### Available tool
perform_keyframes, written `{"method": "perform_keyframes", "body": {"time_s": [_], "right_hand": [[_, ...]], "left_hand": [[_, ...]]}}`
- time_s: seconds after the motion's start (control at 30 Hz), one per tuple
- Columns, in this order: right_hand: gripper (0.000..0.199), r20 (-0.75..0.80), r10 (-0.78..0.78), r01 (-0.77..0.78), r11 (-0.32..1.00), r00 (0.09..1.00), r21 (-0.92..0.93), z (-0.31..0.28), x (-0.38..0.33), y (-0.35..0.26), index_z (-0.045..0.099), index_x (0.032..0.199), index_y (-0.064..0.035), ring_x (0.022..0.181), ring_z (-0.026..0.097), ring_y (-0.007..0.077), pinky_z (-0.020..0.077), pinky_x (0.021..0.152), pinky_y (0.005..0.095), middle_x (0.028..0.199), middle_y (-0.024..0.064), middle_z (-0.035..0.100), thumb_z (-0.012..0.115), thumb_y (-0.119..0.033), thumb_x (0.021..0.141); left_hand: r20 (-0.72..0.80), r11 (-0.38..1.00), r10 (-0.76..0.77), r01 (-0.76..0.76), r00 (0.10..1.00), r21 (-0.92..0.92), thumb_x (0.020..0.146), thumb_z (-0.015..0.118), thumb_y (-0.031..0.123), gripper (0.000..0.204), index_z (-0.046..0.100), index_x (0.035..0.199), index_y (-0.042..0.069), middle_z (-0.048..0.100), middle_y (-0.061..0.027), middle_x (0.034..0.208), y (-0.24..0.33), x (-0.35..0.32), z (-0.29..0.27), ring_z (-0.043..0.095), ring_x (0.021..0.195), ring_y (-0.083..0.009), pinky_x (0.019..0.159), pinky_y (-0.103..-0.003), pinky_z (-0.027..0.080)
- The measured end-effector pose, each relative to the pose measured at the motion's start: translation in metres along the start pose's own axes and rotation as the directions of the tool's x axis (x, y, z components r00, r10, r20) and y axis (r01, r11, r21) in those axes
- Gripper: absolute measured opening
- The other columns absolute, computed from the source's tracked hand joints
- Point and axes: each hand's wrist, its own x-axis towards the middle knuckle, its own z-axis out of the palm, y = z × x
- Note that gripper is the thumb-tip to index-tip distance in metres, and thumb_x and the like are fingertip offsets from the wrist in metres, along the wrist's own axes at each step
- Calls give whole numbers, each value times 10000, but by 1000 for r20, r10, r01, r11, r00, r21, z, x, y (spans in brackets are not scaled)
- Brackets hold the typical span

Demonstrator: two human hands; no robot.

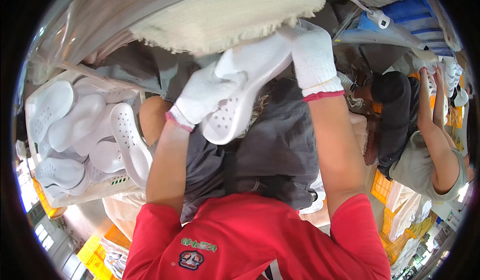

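Far left of the fingers: a white crate heaped with white perforated clogs, well apart from both hands. Left hand, in a white knit glove with a red cuff, clenched around the heel end of a white clog, fingers wrapped over its upper edge. Clog slanted up to the right, holed sole facing the camera, toe end between the fingers of the gloved right hand, gripping it and pressing it against a large cream buffing wheel just above. Beneath the hands, grey-clad lap. Far right: another person bent over, arms raised toward more white clogs, yellow crates on the floor.
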Motion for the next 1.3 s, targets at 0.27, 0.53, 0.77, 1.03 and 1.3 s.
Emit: {"method": "perform_keyframes", "body": {"time_s": [0.27, 0.53, 0.77, 1.03, 1.3], "right_hand": [[399, 183, 514, -508, 857, 838, -82, -32, -53, -69, 733, 1144, 89, 896, 742, 184, 578, 831, 347, 966, 177, 762, 814, -234, 923], [881, -259, 227, -271, 951, 939, -149, -39, -72, -63, 426, 1627, 92, 1300, 679, 283, 538, 1103, 357, 1454, 236, 666, 799, -71, 846], [522, 36, 24, -3, 860, 999, -510, -25, -10, -6, 731, 1273, 35, 1069, 758, 402, 609, 937, 414, 1087, 274, 776, 803, -269, 854], [569, 70, 405, -410, 908, 912, 91, -31, -43, -46, 681, 1212, 103, 1066, 755, 378, 581, 905, 438, 1202, 268, 763, 832, -329, 873], [539, -290, 77, -166, 941, 954, -296, -24, -81, -60, 645, 1468, -43, 1198, 734, 427, 598, 1000, 442, 1298, 245, 749, 726, -118, 940]], "left_hand": [[-241, 718, 179, -294, 954, -631, 964, 826, 222, 415, 715, 1288, -10, 773, -57, 1101, -9, 31, 109, 726, 978, -166, 887, -307, 579], [-297, 882, 51, -182, 954, -434, 1074, 669, 449, 479, 676, 1324, 40, 758, -91, 1140, 4, 117, 138, 719, 1067, -227, 897, -376, 589], [-147, 562, 252, -21, 956, 827, 1062, 699, 392, 398, 685, 1423, 226, 781, -183, 1157, -6, 87, 4, 740, 1047, -352, 935, -443, 566], [-202, 872, 233, -296, 951, -390, 1055, 780, 365, 460, 751, 1320, -10, 781, -63, 1220, -18, 52, 106, 698, 1097, -129, 963, -309, 563], [-53, 783, 422, -334, 905, 524, 1091, 574, 303, 398, 684, 1437, 139, 779, -231, 1192, 12, 100, 97, 753, 1071, -386, 936, -438, 599]]}}
